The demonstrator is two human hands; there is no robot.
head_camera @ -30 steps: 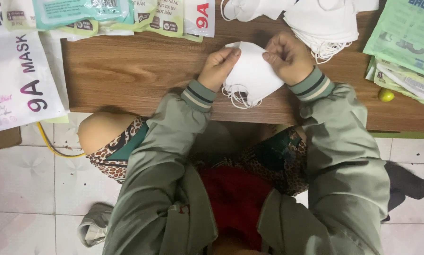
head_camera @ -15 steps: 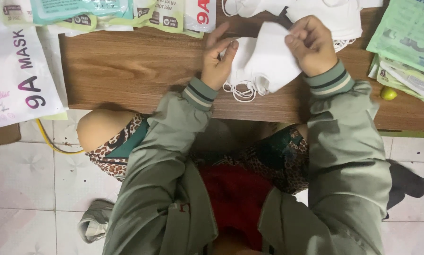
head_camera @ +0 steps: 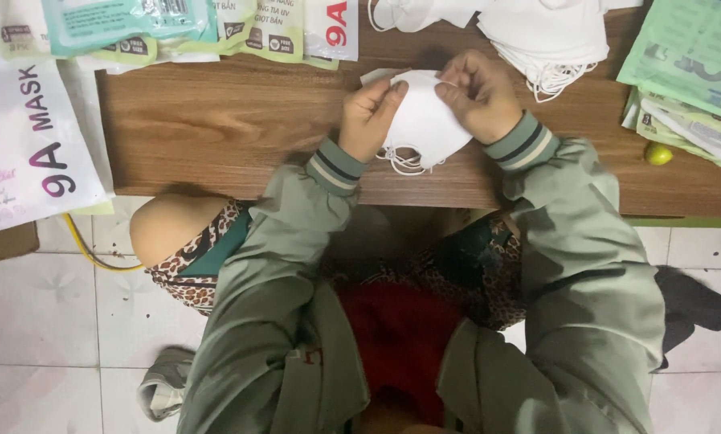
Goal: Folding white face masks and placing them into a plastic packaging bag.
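Both of my hands hold a small stack of white face masks point(head_camera: 421, 120) over the wooden table point(head_camera: 216, 128). My left hand point(head_camera: 370, 116) pinches the stack's left edge with thumb and fingers. My right hand point(head_camera: 479, 95) grips its upper right side. The masks' white ear loops hang below the stack, near the table's front edge. Green jacket sleeves with striped cuffs cover both arms.
A pile of white masks point(head_camera: 549, 32) lies at the table's far side. Green packets point(head_camera: 690, 64) are stacked at the right, with a small yellow-green ball point(head_camera: 658, 153) beside them. White and teal mask bags point(head_camera: 31, 137) lie at the left. Tiled floor below.
The mask stack and both hands have shifted a little back toward me and leftward from the far pile. The grip on the stack stays the same.
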